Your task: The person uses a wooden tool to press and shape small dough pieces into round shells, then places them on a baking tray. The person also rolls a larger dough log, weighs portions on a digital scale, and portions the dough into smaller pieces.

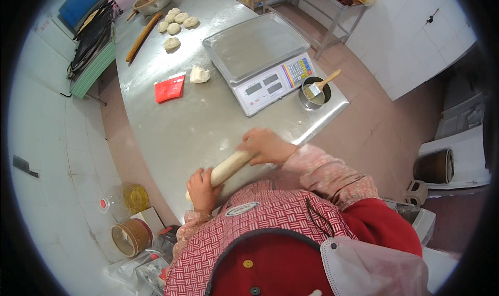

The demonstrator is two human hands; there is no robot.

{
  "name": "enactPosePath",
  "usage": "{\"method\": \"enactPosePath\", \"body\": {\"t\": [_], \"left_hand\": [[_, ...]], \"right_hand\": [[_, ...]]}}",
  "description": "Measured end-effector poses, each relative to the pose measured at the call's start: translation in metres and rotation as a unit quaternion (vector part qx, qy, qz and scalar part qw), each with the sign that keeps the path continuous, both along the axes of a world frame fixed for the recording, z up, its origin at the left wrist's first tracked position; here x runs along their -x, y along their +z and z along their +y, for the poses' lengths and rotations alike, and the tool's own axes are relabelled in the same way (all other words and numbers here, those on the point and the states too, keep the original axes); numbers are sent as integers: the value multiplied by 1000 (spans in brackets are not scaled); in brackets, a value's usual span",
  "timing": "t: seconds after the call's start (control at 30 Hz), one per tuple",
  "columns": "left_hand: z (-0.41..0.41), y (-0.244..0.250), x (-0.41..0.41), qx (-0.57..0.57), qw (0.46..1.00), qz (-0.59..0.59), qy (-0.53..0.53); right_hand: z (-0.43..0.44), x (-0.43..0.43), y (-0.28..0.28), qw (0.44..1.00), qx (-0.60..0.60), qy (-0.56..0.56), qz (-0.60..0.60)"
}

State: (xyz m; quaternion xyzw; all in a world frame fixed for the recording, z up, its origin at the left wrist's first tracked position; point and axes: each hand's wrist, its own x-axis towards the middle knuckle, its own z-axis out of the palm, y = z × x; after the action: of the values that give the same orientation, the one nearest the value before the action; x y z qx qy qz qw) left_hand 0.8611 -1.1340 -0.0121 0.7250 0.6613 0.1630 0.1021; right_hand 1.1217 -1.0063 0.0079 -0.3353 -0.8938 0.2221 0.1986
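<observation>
A thick log of pale dough [230, 167] lies slantwise near the front edge of the stainless steel table [156, 140]. My left hand [202, 188] is wrapped over its lower left part, and a bit of dough shows past the fingers. At the upper right end my right hand [267, 146] grips the dough, its fingers slightly blurred. Beyond the log lie a red dough scraper [170, 88] and a rough lump of dough [199, 74]. Several rounded dough pieces [174, 28] sit farther back.
A digital scale [269, 83] with a steel pan [257, 46] stands at the right. Beside it, a round tin [312, 104] holds a pastry brush [329, 79]. A wooden rolling pin [143, 38] and a metal bowl [156, 1] are at the back left. An oil jug [134, 198] stands left, below.
</observation>
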Motion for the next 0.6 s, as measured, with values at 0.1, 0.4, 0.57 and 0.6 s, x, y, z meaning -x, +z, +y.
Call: {"method": "enactPosePath", "body": {"t": [0.1,0.4,0.57,0.6], "left_hand": [[-7,22,-29,40,998,50,1],[-38,11,7,-95,989,-24,109],[-70,9,25,-89,977,-31,190],[-76,5,26,-81,975,-24,203]], "right_hand": [[15,-71,6,972,-63,-226,10],[82,-161,16,884,138,-311,-321],[68,-87,23,942,-37,-195,-272],[57,-60,13,967,-34,-141,-208]]}}
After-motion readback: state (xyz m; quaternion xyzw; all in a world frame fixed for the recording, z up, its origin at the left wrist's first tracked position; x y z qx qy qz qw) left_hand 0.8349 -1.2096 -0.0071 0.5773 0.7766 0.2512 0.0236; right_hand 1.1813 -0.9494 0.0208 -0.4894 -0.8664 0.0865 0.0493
